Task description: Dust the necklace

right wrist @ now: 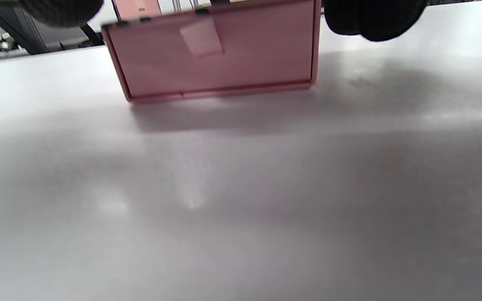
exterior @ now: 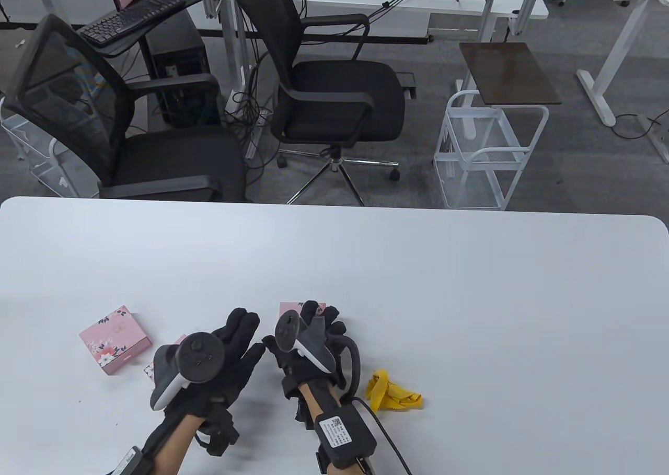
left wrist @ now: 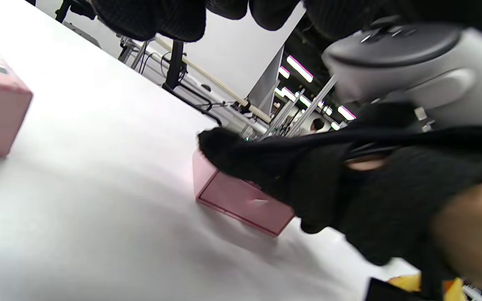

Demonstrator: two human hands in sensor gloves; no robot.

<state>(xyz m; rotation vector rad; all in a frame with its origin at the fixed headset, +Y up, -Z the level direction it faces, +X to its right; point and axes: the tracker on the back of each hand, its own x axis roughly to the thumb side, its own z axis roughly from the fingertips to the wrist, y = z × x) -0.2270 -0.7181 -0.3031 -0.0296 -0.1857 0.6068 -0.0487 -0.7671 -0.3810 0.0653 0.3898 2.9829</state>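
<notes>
The right hand (exterior: 308, 339) reaches palm-down toward twelve o'clock, its fingertips (right wrist: 375, 19) and thumb curling around a small pink box (right wrist: 216, 54) on the white table (exterior: 470, 297). At its nine o'clock, the left hand (exterior: 225, 360) hovers with straight, empty fingers. A yellow cloth (exterior: 392, 394) lies at the right wrist's three o'clock. The necklace is not visible.
</notes>
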